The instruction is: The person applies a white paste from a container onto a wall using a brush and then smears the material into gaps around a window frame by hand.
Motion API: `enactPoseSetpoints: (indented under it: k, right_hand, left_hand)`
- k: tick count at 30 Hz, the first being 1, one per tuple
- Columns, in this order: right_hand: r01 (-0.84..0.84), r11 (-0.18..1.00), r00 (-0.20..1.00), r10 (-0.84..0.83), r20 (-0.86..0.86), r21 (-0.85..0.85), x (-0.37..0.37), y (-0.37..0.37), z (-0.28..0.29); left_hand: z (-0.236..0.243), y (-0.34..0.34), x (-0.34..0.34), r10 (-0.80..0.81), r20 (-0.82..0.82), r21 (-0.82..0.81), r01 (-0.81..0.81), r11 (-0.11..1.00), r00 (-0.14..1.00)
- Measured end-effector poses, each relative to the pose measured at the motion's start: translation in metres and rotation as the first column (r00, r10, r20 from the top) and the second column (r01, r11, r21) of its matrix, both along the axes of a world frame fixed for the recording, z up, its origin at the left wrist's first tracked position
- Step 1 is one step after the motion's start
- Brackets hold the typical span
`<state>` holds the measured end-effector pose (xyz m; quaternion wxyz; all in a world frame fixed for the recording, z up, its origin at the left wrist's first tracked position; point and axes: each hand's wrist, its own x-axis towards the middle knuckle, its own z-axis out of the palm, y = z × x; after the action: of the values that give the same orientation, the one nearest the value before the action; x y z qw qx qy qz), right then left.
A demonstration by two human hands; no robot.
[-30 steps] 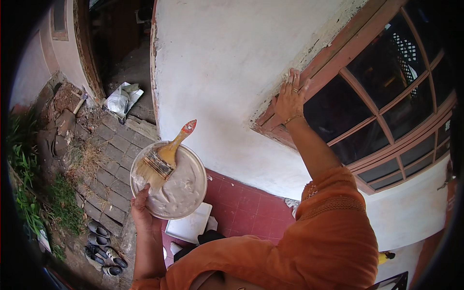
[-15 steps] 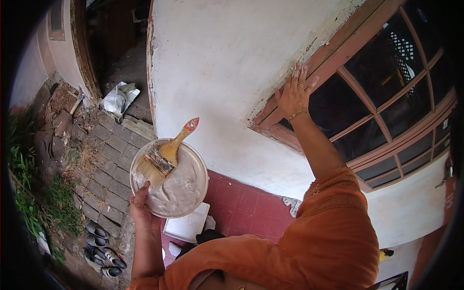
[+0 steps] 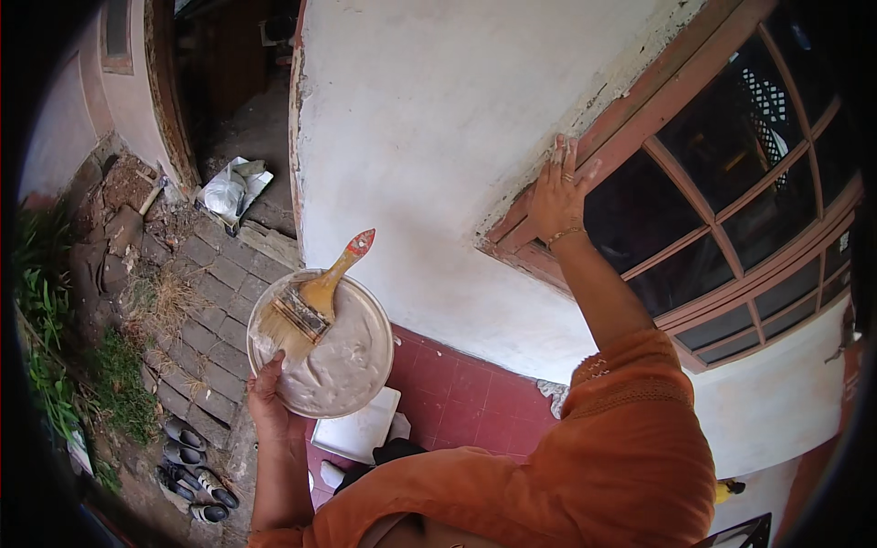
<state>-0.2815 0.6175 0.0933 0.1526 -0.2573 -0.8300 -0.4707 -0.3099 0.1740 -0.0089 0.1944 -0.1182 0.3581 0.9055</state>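
My left hand (image 3: 268, 393) grips the rim of a round tub (image 3: 387, 358) filled with pale, thick paint (image 3: 340, 365), its thumb over the edge. Across the tub lies a wide paintbrush (image 3: 322, 290) with a yellow handle and red tip; its pale bristles rest near my thumb. Up at the right, my right hand (image 3: 559, 203) lies with fingers stretched out on the reddish-brown window frame (image 3: 621, 137), close to where it meets the white wall (image 3: 429, 146). Nothing shows in that hand, though its palm is hidden.
Below the tub a white tray (image 3: 358, 427) sits on red floor tiles (image 3: 461, 388). Several shoes (image 3: 184, 457) stand on the paving at lower left. A white bag (image 3: 227, 194) lies by the dark doorway (image 3: 242, 100). Window panes (image 3: 639, 203) fill the right side.
My right hand has slid slightly down the window frame toward its lower corner. The tub and brush stay nearly where they were in my left hand. The view has shifted a little.
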Motion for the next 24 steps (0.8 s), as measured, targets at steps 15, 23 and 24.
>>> enactPoseSetpoints:
  k: [15,23,24]
  right_hand:
    - [-0.320,0.939,0.931,0.288,-0.226,-0.125,-0.003,0.012,0.048]
    - [-0.337,0.887,0.917,0.233,-0.324,-0.315,-0.009,0.023,0.045]
    - [-0.328,0.888,0.912,0.209,-0.353,-0.322,-0.011,0.022,0.045]
  left_hand:
    - [-0.008,-0.004,-0.003,-0.042,-0.028,-0.049,0.041,0.998,0.999]
    - [-0.002,-0.002,-0.002,-0.003,0.010,0.027,0.003,1.000,1.000]
    - [-0.002,-0.002,-0.002,0.006,0.005,0.025,-0.006,1.000,1.000]
